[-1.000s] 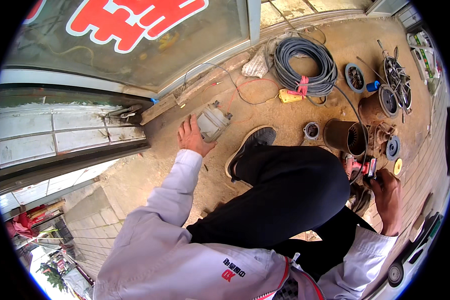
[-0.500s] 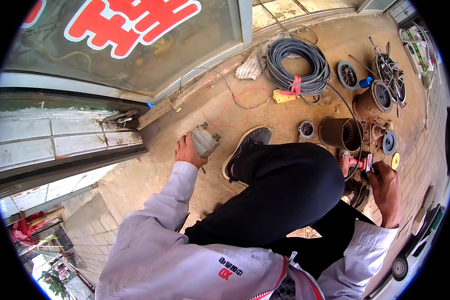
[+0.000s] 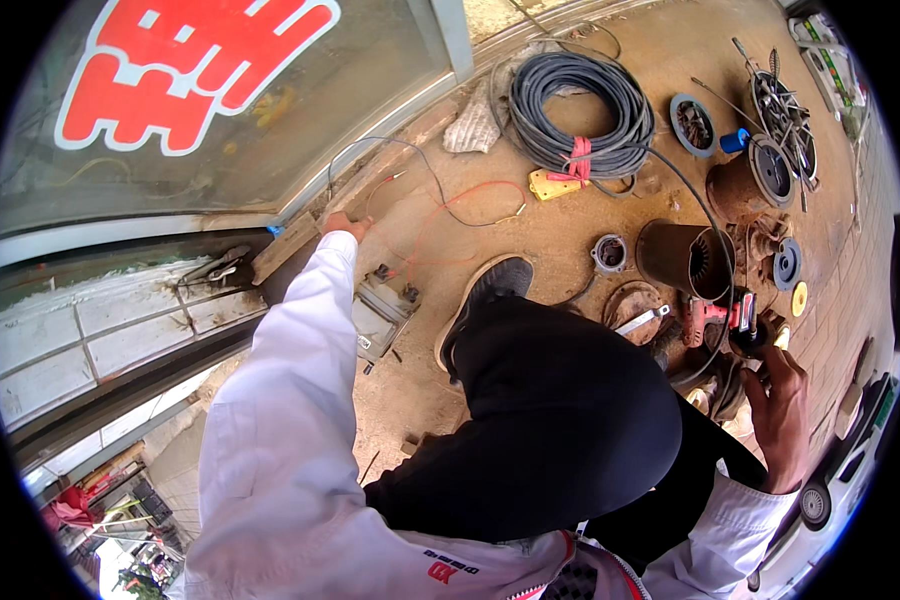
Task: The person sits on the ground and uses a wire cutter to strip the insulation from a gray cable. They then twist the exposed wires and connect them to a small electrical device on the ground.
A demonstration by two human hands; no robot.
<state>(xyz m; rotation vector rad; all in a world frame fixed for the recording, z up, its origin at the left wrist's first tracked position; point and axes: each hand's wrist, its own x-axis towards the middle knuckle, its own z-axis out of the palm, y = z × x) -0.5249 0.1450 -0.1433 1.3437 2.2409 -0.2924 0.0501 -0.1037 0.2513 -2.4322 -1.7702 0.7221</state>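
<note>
My left hand point(image 3: 346, 224) reaches to the floor beside the wooden strip, close to a thin red test lead point(image 3: 482, 184); its fingers are too small and hidden to read. Below that hand stands a grey box-shaped meter point(image 3: 382, 312) with dark terminals on top, partly covered by my sleeve. A black test lead point(image 3: 436, 180) curves across the floor nearby. My right hand point(image 3: 778, 415) is raised at the right with bent fingers, a small pale yellow thing point(image 3: 782, 338) at their tips that I cannot make out. Just beyond is a red cordless power tool point(image 3: 708, 318).
A coiled black cable point(image 3: 530, 110) with red tape lies ahead, a yellow block point(image 3: 552, 185) by it. Right of it are a rusty motor housing point(image 3: 660, 255), a blue-rimmed dish point(image 3: 692, 125) and a basin of tools point(image 3: 782, 120). A glass door point(image 3: 240, 170) borders the left.
My left hand has let go of the meter and moved forward to the floor by the wooden strip. My right hand has shifted slightly nearer. The view has turned slightly.
</note>
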